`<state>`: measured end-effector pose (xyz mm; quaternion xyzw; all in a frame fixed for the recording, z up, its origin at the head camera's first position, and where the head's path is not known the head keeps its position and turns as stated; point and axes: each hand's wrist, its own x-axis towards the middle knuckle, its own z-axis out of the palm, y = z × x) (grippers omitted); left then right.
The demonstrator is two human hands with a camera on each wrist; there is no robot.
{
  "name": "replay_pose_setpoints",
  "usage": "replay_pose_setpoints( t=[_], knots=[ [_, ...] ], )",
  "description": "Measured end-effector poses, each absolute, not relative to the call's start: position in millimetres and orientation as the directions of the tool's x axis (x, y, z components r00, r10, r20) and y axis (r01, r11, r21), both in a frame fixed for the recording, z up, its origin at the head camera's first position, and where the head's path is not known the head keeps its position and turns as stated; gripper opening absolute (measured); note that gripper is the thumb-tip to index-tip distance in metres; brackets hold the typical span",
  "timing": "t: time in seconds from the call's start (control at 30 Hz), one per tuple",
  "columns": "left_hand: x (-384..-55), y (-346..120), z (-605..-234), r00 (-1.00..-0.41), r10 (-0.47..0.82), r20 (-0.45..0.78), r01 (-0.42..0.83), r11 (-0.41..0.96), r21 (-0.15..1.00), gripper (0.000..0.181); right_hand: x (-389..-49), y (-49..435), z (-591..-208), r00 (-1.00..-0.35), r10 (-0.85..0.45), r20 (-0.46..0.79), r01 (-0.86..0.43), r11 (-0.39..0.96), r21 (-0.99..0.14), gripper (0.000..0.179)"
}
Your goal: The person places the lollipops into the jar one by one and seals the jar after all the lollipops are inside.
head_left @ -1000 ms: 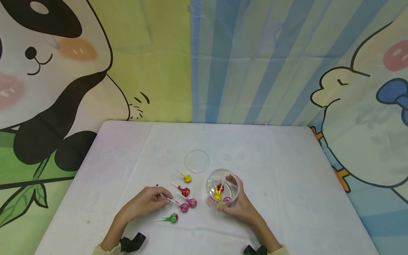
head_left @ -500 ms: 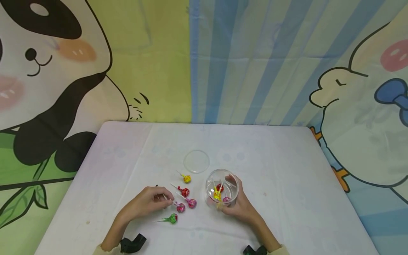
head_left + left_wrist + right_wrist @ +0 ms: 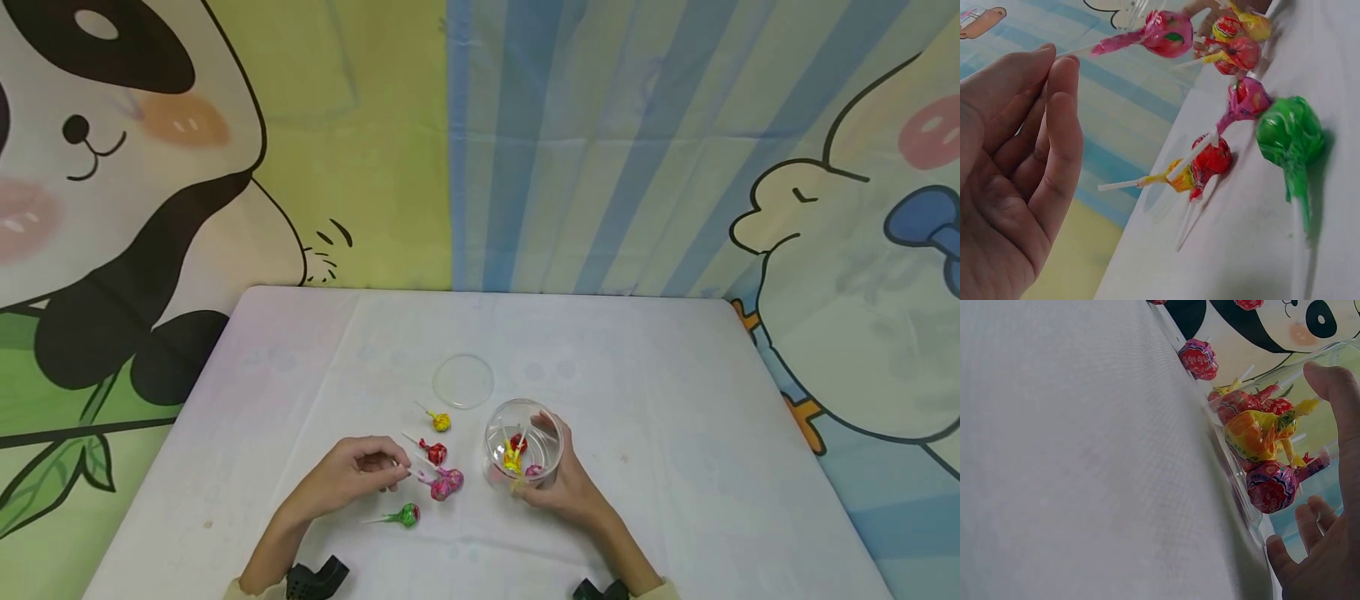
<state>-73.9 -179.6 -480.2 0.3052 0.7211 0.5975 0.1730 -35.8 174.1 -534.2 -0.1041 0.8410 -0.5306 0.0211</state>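
My left hand pinches the white stick of a pink-wrapped lollipop between thumb and fingertips, its round head raised off the table and pointing toward the jar. Around it lie a second pink lollipop, a red one, a yellow one and a green one. My right hand grips the side of a clear round jar standing uncovered on the table. Inside the jar sit several lollipops, among them a yellow one and a purple-pink one.
A clear round lid lies flat beyond the jar. The white-covered table ends at a wall hung with a cartoon-printed cloth. Black straps with camera mounts sit at both wrists.
The pink lollipop in my left hand first shifted slightly left, then right, and now overlaps the other pink one in the head view. My right hand and the jar have stayed put.
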Motion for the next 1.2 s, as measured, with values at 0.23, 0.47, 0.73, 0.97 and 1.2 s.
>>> replay_pose_setpoints(
  t=[0.23,0.47,0.73,0.97,1.2],
  knots=[
    [-77.0,-172.3,-470.3,-0.755,0.616,0.226,0.264,-0.03,0.964,0.014,-36.2,175.5,-534.7,-0.976,-0.199,0.087,-0.164,0.414,-0.895,0.113],
    [-80.9,-153.2,-460.5,-0.825,0.518,0.225,0.236,-0.045,0.971,0.009,-34.6,174.2,-534.2,-0.98,-0.185,0.077,-0.149,0.413,-0.898,0.114],
    [-85.4,-124.8,-455.1,-0.806,0.539,0.245,0.247,-0.07,0.966,0.009,-35.1,175.6,-536.0,-0.975,-0.198,0.105,-0.177,0.393,-0.902,0.113],
    [-90.1,-102.7,-452.9,-0.794,0.563,0.227,0.248,-0.041,0.968,0.009,-36.6,177.2,-537.5,-0.965,-0.217,0.144,-0.222,0.394,-0.892,0.111],
    [-94.4,-87.5,-452.0,-0.749,0.61,0.259,0.289,-0.051,0.956,0.01,-36.5,175.1,-536.6,-0.971,-0.204,0.127,-0.2,0.392,-0.898,0.113]
  ],
)
